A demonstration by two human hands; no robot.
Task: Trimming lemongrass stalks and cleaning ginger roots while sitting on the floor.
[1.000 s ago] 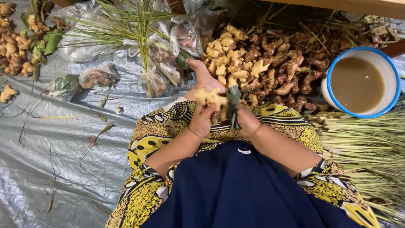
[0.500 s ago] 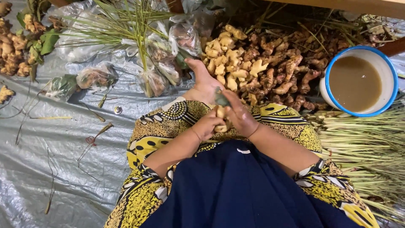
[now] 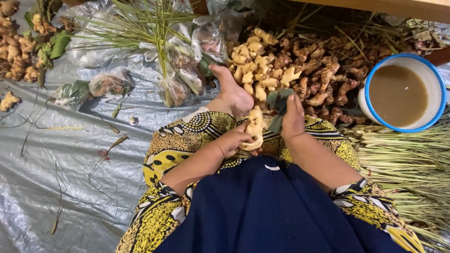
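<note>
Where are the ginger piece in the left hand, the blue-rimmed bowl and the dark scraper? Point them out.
ginger piece (image 3: 255, 133): head view, on its pale peeled middle.
blue-rimmed bowl (image 3: 404, 128): head view, on the near blue rim.
dark scraper (image 3: 277, 100): head view, on the part showing above the right hand.

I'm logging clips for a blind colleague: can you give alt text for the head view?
Seen from above, a seated person's left hand holds a pale piece of ginger root over their lap while the right hand grips a dark leafy scrap. Ahead lie a heap of ginger, a blue-rimmed bowl of brown liquid, and plastic bags on grey sheeting.
</note>
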